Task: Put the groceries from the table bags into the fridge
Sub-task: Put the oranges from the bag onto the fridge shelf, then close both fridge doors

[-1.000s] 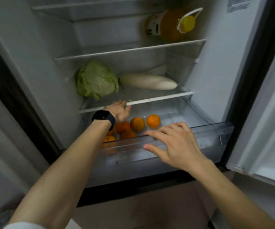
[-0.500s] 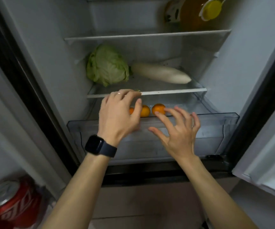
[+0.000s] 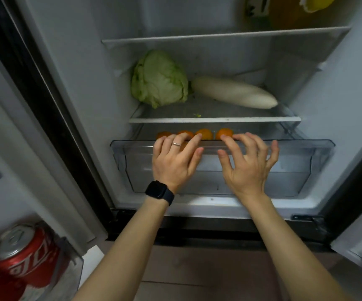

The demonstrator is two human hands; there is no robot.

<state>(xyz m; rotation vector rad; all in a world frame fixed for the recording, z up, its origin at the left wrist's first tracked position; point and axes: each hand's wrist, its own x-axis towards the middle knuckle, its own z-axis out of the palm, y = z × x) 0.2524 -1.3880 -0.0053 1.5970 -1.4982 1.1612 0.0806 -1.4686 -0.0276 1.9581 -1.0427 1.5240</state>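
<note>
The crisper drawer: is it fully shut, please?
Slightly open: oranges show in the gap between the drawer front and the shelf above.

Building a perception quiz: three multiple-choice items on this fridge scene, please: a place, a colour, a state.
1. Where is the cabbage? A left of the white radish on the shelf; B on the floor; C in a bag.
2. What colour are the cans? A blue; B red; C green.
3. What are the left hand and right hand doing? A gripping oranges; B hanging idle; C resting spread fingers on the drawer front.
Answers: A, beside the radish; B, red sides; C, fingers on its rim.
</note>
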